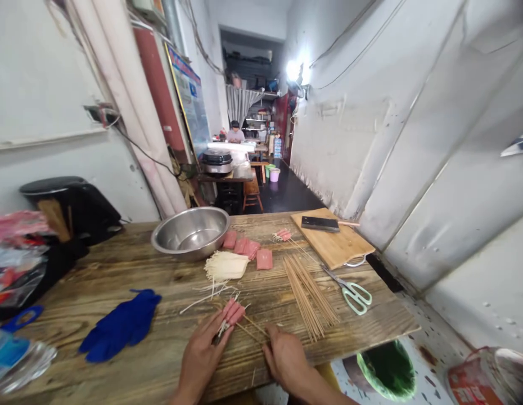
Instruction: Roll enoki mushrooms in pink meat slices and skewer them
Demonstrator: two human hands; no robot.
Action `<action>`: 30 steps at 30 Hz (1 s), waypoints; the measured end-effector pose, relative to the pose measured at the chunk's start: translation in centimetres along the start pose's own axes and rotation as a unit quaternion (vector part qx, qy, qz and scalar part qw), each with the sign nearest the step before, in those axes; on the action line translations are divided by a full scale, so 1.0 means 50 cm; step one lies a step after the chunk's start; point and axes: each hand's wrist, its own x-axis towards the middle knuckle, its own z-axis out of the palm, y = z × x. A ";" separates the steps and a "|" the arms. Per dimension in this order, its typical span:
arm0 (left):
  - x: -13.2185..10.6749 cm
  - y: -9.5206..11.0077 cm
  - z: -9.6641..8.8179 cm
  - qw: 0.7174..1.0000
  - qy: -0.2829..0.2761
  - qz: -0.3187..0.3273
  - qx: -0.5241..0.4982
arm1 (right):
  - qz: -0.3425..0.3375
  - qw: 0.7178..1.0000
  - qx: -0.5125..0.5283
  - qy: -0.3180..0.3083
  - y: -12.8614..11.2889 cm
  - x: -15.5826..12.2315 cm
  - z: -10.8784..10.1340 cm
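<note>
My left hand (pixel 202 349) is closed around several pink meat rolls (pixel 233 311) wrapped on pale enoki mushrooms, near the table's front edge. Thin bamboo skewers run from these rolls toward my right hand (pixel 284 354), whose fingers pinch a bamboo skewer (pixel 253 324). Beyond my hands lie a bunch of enoki mushrooms (pixel 228 265) with a few loose strands, and flat pink meat slices (pixel 264 259). A finished-looking skewer of meat rolls (pixel 282 235) rests farther back. Loose bamboo skewers (pixel 307 298) are spread to the right of my hands.
A steel bowl (pixel 189 230) stands at the back left, and blue gloves (pixel 120 326) lie at left near a plastic bottle (pixel 21 360). Green-handled scissors (pixel 355 295) sit by a cutting board (pixel 333 242) bearing a cleaver (pixel 320 224). A person (pixel 235 134) sits far back.
</note>
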 end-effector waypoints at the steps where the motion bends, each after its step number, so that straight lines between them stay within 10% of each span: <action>1: -0.001 0.001 -0.002 1.000 0.000 0.000 0.009 | 0.008 0.999 0.034 -0.004 0.006 -0.003 -0.003; 9: -0.009 0.000 -0.006 0.997 0.044 -0.006 0.057 | 0.036 0.972 0.201 0.118 0.113 -0.005 -0.066; 15: -0.009 -0.010 0.002 0.998 0.047 -0.002 0.050 | 0.128 0.962 0.061 0.234 0.314 0.104 -0.179; 20: -0.012 -0.022 0.010 0.997 0.061 0.004 0.048 | 0.216 0.954 -0.064 0.197 0.437 0.194 -0.240; 26: -0.018 -0.029 0.015 0.998 0.051 -0.004 0.048 | 0.199 0.938 -0.145 0.243 0.426 0.169 -0.238; 30: -0.014 -0.013 0.010 0.997 0.038 0.008 0.062 | 0.043 0.964 -0.126 0.229 0.349 0.109 -0.171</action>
